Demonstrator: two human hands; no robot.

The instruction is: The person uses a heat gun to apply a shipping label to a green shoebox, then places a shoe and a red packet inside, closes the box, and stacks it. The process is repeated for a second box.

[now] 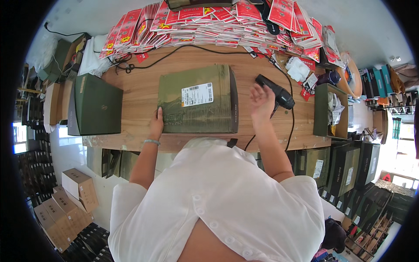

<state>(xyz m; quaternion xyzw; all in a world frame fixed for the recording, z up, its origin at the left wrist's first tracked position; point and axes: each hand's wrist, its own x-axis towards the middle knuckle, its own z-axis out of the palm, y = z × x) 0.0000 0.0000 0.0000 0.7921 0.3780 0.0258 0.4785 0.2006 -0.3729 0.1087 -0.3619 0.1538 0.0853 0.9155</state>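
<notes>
A green cardboard box (174,118) with clear tape and a white label (197,94) lies flat on the wooden table (135,96) in front of me. My left hand (157,123) grips its left edge near the lower corner, the thumb against the edge and the other fingers partly hidden. Right of the box, a black hair dryer (277,92) lies on the table, its cord trailing away. My right hand (262,101) is beside the dryer, fingers apart and holding nothing that I can see.
Stacks of red printed packets (209,32) line the table's back. A dark green box (97,105) stands at the left end. An open green box (334,111) holding plastic wrapping is at the right, near a dark bottle (329,77). Black scissors (127,69) lie back left.
</notes>
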